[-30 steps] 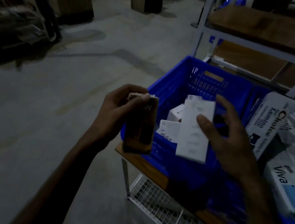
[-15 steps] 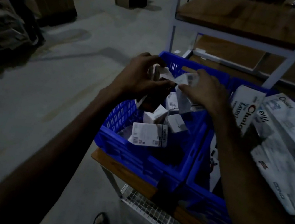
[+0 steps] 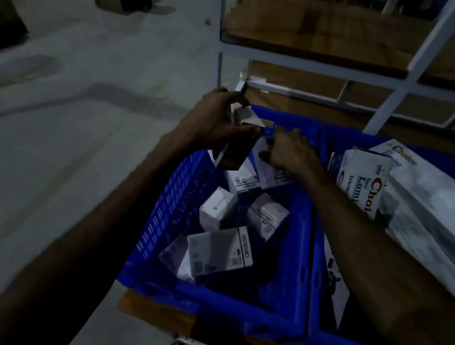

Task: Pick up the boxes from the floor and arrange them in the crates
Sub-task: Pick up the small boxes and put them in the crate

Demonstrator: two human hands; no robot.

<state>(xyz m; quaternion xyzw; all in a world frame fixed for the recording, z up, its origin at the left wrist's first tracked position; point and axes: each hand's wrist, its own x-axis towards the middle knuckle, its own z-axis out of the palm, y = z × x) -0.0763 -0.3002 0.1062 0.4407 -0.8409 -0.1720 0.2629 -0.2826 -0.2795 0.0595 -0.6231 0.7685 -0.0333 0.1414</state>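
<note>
Left hand (image 3: 213,122) is clamped on a dark box (image 3: 237,144) above the crate (image 3: 228,305) rim at 12 o'clock. Right hand (image 3: 287,152) presses flat, fingers spread, on a white box (image 3: 273,172) inside. Risk: releasing the dark box tilted lets it topple onto loose boxes (image 3: 219,249).

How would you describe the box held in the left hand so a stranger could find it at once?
Start at the blue crate of small boxes, left of the crate of big cartons. Above its far left corner, the left hand holds a dark box. Unlike the pale boxes below, it is dark-sided and held in the air.
</note>
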